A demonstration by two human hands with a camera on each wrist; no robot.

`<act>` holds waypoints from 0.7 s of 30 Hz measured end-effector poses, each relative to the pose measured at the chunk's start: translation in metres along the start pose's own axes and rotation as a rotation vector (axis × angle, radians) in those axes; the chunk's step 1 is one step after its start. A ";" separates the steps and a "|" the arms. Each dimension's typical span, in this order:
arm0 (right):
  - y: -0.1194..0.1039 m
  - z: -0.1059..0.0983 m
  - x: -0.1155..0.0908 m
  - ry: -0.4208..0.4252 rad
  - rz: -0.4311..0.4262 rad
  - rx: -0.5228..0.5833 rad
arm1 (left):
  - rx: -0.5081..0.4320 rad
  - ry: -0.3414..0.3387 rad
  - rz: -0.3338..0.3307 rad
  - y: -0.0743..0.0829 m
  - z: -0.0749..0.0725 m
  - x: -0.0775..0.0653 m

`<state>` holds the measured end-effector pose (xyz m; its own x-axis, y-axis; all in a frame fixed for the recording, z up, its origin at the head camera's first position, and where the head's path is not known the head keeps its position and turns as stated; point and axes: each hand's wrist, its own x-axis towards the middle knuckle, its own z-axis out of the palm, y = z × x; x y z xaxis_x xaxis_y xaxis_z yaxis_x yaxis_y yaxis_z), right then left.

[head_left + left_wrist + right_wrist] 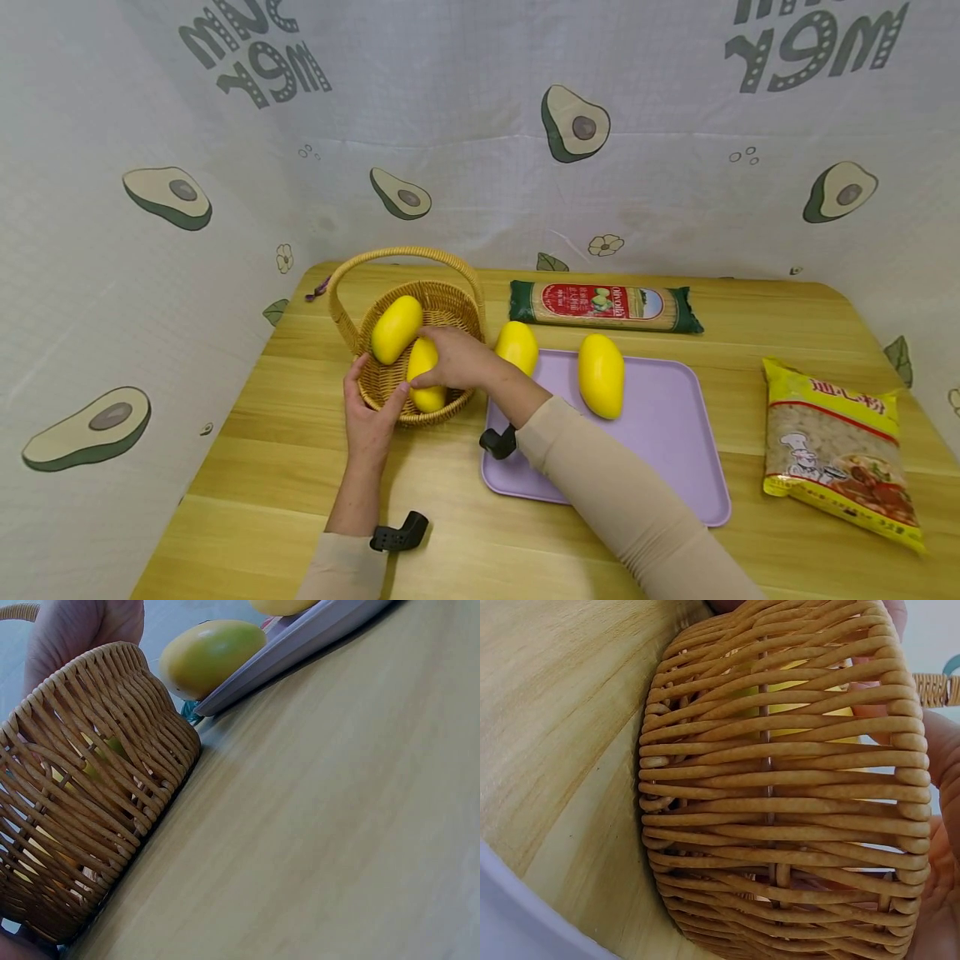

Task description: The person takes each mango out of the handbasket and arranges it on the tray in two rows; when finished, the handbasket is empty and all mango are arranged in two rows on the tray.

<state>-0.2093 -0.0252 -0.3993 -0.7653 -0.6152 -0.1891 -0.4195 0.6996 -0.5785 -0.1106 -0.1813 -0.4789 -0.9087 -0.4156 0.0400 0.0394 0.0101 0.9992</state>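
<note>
My right hand (459,358) reaches into a wicker basket (448,302) and grips a yellow mango (427,398), thumb on one side and fingers on the other. A second mango (397,329) lies beside it, against the basket's left inner wall. My left hand (367,421) holds the basket at its near left side, with the thumb over the rim and the fingers along the outside. In the right wrist view, the woven wall (780,780) hides most of the basket's contents, with yellow showing through the gaps.
Right of the basket, a lilac tray (663,442) bears a mango (602,377) and another mango (517,346) at its far left corner. Behind it lies a pack of spaghetti (600,307). A yellow food bag (840,454) lies at the right. The basket's tall handle (405,252) arches above it.
</note>
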 end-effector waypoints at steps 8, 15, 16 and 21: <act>0.001 0.001 0.000 -0.008 0.011 -0.003 | 0.000 -0.005 -0.014 0.001 -0.001 -0.001; 0.002 0.002 0.000 0.003 0.000 0.000 | 0.003 -0.011 -0.016 0.001 -0.001 0.000; 0.002 0.002 0.000 0.007 0.000 0.004 | 0.001 -0.012 -0.017 0.001 0.000 0.000; 0.002 0.003 -0.001 0.053 0.002 0.045 | -0.006 -0.009 -0.020 0.001 0.000 0.000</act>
<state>-0.2078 -0.0243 -0.4024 -0.7913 -0.5931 -0.1486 -0.3966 0.6829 -0.6135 -0.1104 -0.1813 -0.4775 -0.9128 -0.4078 0.0205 0.0241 -0.0037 0.9997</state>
